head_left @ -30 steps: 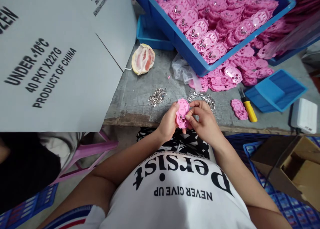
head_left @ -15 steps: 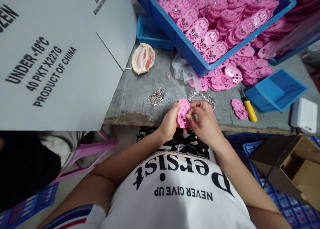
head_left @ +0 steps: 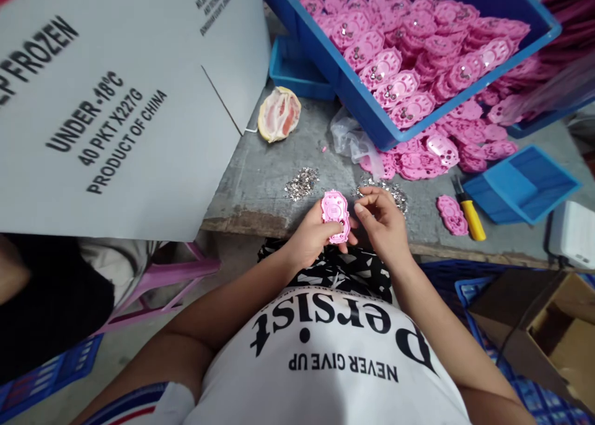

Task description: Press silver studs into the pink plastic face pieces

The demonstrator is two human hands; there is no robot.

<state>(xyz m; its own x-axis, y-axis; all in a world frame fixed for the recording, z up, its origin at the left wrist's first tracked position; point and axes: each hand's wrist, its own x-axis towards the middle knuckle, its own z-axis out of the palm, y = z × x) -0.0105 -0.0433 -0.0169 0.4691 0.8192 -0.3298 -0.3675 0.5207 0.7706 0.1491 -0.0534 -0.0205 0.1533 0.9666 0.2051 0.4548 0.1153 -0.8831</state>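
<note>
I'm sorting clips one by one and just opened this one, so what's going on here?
A person at a workbench grips a pink plastic piece in the left hand, thumb across its lower part. The right hand is just beside it, near a heap of small metal bits; whether its fingertips pinch anything is too small to tell. Beyond, a big blue bin holds many similar pink pieces.

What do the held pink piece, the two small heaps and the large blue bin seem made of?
Pink piece: probably plastic, glossy, with moulded-looking raised detail.
Heaps: likely metal bits, silvery and glinting.
Large blue bin: seemingly rigid plastic, smooth, light catching its rim.
</note>
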